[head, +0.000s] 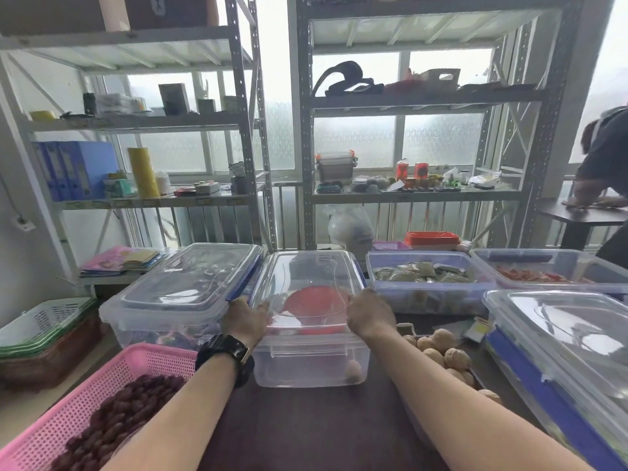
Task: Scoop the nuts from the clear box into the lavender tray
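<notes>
The clear box (307,365) stands in the middle of the dark table with its transparent lid (306,266) on top. Through the plastic I see a red scoop (314,302) and one pale nut (353,370) at the bottom right corner. My left hand (246,319), with a black watch on the wrist, grips the lid's left edge. My right hand (368,314) grips its right edge. Just right of the box, several pale walnuts (441,351) lie heaped in a low tray (406,326); my right forearm hides much of it, and its colour is hard to tell.
A pink mesh basket (68,419) of dark red-brown pieces sits at the front left. Lidded clear tubs stand at the left (183,283) and far right (560,334), open tubs of packets behind. A small lavender basket (390,245) is at the back. Another person leans at the right edge.
</notes>
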A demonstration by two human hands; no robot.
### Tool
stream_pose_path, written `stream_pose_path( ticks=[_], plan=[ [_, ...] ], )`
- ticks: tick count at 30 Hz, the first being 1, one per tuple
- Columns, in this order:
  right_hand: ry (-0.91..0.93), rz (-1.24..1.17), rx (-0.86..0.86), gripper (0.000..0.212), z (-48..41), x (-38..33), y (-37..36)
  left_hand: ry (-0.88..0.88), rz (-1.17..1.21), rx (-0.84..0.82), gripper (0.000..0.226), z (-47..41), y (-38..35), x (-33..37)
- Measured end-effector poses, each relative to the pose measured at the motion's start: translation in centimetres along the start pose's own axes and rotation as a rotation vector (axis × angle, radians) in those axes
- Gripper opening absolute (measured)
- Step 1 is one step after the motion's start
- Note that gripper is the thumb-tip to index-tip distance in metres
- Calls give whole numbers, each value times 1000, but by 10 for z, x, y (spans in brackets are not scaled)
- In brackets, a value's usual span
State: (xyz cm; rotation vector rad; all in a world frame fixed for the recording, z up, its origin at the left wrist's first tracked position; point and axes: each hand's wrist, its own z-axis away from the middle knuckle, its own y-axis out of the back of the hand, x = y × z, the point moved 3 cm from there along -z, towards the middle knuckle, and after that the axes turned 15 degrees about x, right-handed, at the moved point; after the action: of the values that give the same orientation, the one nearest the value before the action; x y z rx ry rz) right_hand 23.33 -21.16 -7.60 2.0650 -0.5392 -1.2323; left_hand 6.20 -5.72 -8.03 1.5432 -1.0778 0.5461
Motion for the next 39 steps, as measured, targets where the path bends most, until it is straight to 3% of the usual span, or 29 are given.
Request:
stream_pose_path(
  ticks=[4, 10, 15, 19, 32, 35, 39],
  plan=[
    [90, 21, 67, 42, 5, -5, 13, -128, -34, 28, 47, 7, 6, 8],
    [271, -2, 141, 57, 39, -8, 23, -355, -9, 72, 48, 40, 11, 15],
    [390, 94, 63, 76, 70, 2, 11, -595, -287, 60, 51, 66, -3, -3],
    [399, 92, 56, 81, 65, 5, 4, -661, -339, 71, 53, 53, -10, -8],
    [394, 161, 45, 88, 46, -1, -14, -601, -330, -8, 52, 34, -16, 2],
    [421, 110, 68, 82, 50, -4, -3, -529, -208, -66, 46, 44, -7, 9],
    [351, -365, 135, 70, 75, -8, 28, -332, 310, -64, 36, 71, 17, 22]
  ],
)
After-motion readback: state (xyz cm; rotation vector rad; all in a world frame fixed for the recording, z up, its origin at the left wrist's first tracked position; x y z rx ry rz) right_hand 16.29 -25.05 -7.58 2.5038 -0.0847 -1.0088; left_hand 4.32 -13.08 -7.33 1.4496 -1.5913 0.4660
